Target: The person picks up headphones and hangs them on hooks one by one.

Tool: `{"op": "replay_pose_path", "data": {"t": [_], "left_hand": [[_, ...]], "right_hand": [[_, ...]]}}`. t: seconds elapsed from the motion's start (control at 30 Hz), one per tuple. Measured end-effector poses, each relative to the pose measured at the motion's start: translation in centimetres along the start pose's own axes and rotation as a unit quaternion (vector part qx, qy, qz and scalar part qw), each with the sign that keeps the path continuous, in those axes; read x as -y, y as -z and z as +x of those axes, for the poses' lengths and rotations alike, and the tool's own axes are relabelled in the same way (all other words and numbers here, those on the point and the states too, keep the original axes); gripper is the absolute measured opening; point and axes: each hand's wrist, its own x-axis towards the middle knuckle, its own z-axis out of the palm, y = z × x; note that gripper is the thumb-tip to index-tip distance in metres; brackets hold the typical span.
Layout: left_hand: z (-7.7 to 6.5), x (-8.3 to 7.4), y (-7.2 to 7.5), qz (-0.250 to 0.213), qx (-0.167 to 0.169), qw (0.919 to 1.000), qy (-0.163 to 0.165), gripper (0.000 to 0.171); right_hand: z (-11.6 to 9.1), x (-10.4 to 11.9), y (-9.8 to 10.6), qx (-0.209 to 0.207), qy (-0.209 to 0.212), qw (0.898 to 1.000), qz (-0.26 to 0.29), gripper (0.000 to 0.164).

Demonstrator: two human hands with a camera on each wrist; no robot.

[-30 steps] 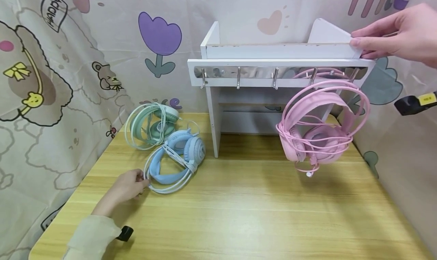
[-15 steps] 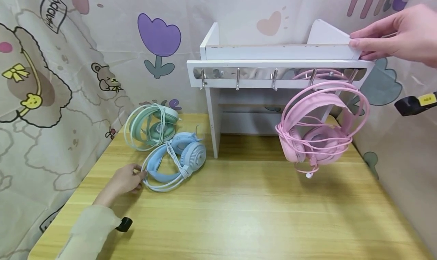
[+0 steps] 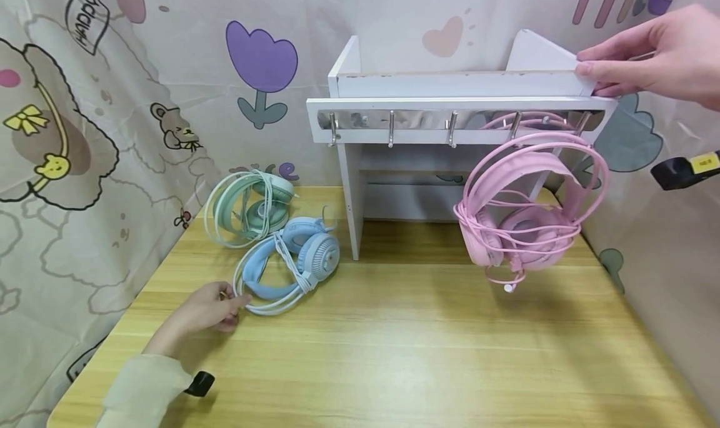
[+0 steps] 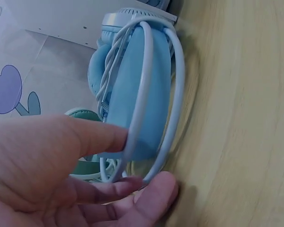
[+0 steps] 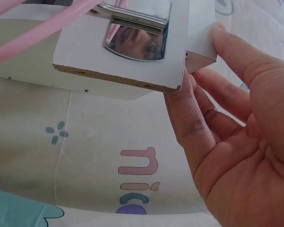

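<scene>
The hands work well apart: the left hand (image 3: 208, 308) pinches the pale outer bands of the blue headset (image 3: 308, 258), which is on the worktop (image 3: 394, 340) in front of the green headset (image 3: 261, 214), while the right hand (image 3: 669, 59) grips the end of the white shelf (image 3: 461, 85) between thumb and fingers, seemingly to steady it. As far as can be judged, the work is about a third done: the pink headset (image 3: 531, 231) hangs at the right end of the row of hooks (image 3: 452, 128), its cord wound round its earcups, while the blue and green ones are not hung and the three hooks towards the left end bear nothing. The blue one is held but not yet raised to a hook; whether its near edge is slightly off the wood I cannot tell. The pink bands cover the lower ends of the hooks behind them, so which one carries the weight is unclear. The head view cuts off the right wrist, some right fingertips are hidden behind the shelf's end, and in the left wrist view the green headset is mostly covered.
</scene>
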Motion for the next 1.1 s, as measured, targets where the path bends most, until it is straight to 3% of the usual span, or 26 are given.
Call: {"op": "replay_pose_path", "data": {"t": [0.27,0.53,0.7,0.93,1.1], "left_hand": [[0.56,0.33,0.02,-0.139,0.012,0.9902,0.002,0.026],[0.70,0.44,-0.07,-0.211,0.032,0.9770,-0.004,0.045],[0.85,0.35,-0.17,-0.243,0.027,0.9693,-0.028,0.058],[0.83,-0.18,-0.04,-0.244,-0.013,0.9673,-0.068,0.055],[0.84,-0.48,0.24,-0.248,-0.036,0.9654,-0.071,0.053]], "right_hand": [[0.00,0.05,0.00,0.001,0.004,1.000,0.015,0.022],[0.12,-0.25,0.11,0.004,0.002,1.000,0.007,0.023],[0.18,-0.42,0.13,0.003,0.001,1.000,0.010,0.023],[0.12,-0.48,-0.03,-0.001,0.009,1.000,-0.007,0.023],[0.01,-0.37,-0.09,-0.002,0.010,1.000,-0.015,0.024]]}}
